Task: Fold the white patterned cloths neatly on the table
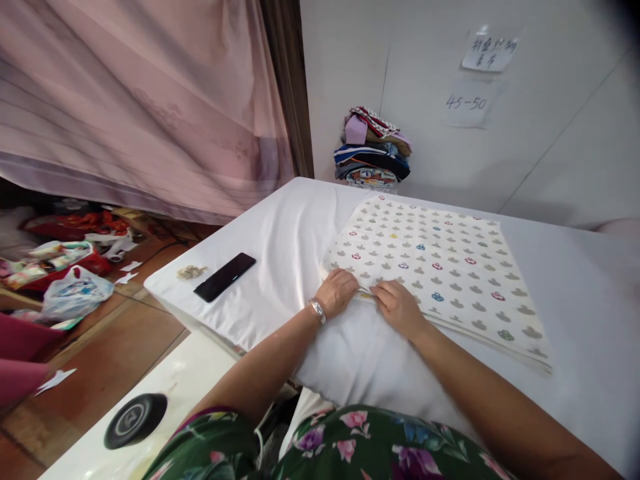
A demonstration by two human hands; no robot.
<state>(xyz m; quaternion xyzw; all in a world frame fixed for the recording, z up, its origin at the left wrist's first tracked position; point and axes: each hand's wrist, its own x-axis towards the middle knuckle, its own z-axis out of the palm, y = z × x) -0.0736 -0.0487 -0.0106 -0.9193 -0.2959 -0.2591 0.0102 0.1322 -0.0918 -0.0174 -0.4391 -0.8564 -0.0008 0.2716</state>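
A white cloth [425, 267] printed with grey, red, blue and yellow mushroom-like shapes lies folded in flat layers on the white-covered table [280, 227]. At its near left corner my left hand [338, 291] pinches the edge, fingers closed; a silver bracelet [317, 311] circles that wrist. Just to the right, my right hand [397, 307] grips the same near edge between thumb and fingers. The two hands are a short way apart, with a bit of the layered edge showing between them. Fingertips are partly hidden by the cloth.
A black phone [225, 277] and a small beige clump [191, 272] lie at the table's left. Behind the far edge stands a stack of folded clothes [373, 150]. A round black object [135, 421] rests on a lower white surface. A pink curtain [150, 100] hangs at left.
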